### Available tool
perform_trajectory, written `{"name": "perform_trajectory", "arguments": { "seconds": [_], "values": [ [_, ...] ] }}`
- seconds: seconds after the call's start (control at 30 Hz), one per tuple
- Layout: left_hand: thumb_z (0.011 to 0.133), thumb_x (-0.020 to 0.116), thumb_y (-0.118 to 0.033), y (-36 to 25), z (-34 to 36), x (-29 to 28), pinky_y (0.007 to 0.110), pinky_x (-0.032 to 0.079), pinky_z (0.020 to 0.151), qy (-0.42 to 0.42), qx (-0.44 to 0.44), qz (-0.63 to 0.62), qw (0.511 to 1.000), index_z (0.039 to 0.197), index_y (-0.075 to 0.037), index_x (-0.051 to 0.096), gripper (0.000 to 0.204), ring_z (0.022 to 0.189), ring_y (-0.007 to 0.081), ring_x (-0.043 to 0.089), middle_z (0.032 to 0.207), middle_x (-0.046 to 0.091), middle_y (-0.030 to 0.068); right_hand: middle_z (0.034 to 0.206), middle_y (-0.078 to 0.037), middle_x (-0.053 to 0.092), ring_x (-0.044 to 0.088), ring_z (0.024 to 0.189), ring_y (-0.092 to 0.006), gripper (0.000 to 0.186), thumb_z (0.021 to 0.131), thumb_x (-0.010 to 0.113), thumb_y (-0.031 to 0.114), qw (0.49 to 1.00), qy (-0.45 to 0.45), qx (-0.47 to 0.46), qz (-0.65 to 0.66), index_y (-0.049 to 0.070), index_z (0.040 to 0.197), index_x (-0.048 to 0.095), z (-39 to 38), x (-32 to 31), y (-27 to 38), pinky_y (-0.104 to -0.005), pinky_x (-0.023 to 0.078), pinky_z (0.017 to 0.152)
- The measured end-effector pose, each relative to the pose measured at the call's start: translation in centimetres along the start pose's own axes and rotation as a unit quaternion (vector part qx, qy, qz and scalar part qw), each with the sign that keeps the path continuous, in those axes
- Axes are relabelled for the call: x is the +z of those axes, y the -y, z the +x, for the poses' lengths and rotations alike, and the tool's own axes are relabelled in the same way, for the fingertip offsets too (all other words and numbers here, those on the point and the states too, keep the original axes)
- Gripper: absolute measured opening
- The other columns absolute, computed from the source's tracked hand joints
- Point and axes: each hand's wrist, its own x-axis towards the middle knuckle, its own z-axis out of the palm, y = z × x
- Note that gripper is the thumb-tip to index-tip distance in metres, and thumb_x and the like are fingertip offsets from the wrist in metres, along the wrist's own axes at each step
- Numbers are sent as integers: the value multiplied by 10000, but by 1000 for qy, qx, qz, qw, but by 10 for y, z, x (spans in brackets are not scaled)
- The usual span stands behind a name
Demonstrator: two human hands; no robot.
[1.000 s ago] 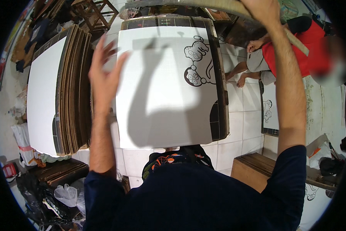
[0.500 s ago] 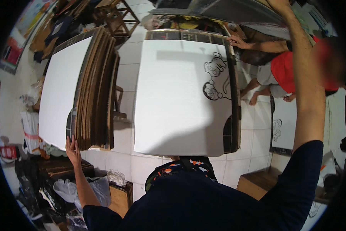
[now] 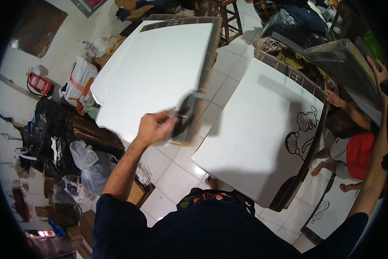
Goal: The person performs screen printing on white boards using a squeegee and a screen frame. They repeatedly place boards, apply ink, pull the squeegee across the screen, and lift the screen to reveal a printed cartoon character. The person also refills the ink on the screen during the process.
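Note:
My left hand [image 3: 157, 127], blurred, is closed on the dark-cornered edge of a white-topped board [image 3: 155, 71] at the left, which is raised off a board stack [image 3: 159, 17]. My right hand [image 3: 378, 71] grips the edge of a large dark flat frame [image 3: 340, 69] held tilted at the upper right. Below that frame lies a white sheet [image 3: 237, 138] on a dark-edged board, with black line drawings of cartoon figures [image 3: 299, 142] along its right side. A co-worker's hand [image 3: 332, 97] touches that board's right edge.
The co-worker [image 3: 358, 153], in red, is at the right beside another printed board [image 3: 332, 220]. A wooden stool [image 3: 228, 19] stands behind. A fire extinguisher [image 3: 40, 84], black bags [image 3: 47, 121] and clear bags [image 3: 92, 172] line the left wall. The floor [image 3: 176, 177] is white tile.
My view has swung leftward. My left hand has taken the top board on the left and lifted it, shifting it out of line with those below. My right hand still holds the dark frame.

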Motion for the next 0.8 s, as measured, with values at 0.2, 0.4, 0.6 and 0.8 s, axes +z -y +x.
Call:
{"name": "perform_trajectory", "arguments": {
  "seconds": [0.2, 0.4, 0.6, 0.8],
  "values": [
    [938, 637, -675, 174, -61, 16, 529, 418, 1133, -235, -480, 132, 835, 1441, 30, 580, 868, 1347, 496, 530, 1391, 597, 346, 1487, -224, 598, 574, 1386, -332, 1048, 832, 649, 806, 976, -34, -49, 208, -7, 1490, 574, 5, 12, -12, -414, 405, 1173],
    [1000, 547, -649, 234, -102, 34, 501, 527, 954, -215, -481, -86, 845, 1112, 63, 752, 749, 1064, 457, 705, 1101, 742, 295, 1500, -218, 590, 552, 1410, -347, 1106, 789, 643, 854, 999, -41, 2, -19, 2, 1491, 578, 4, 12, 7, -432, 385, 1191],
    [1053, 533, -524, 178, -136, 75, 446, 526, 836, -292, -453, -77, 839, 1027, 91, 737, 648, 854, 358, 716, 906, 755, 258, 1530, -217, 568, 527, 1438, -332, 1083, 811, 638, 833, 999, -41, -18, 6, -9, 1490, 575, -19, -12, 34, -434, 364, 1207],
    [1056, 567, -510, 129, -142, 101, 449, 499, 713, -251, -364, -88, 892, 970, 81, 728, 618, 682, 255, 614, 785, 729, 187, 1192, -224, 708, 667, 1137, -369, 779, 849, 696, 722, 996, -80, -33, 0, 41, 1226, 725, -78, -43, 90, -438, 474, 1004]
  ]
}}
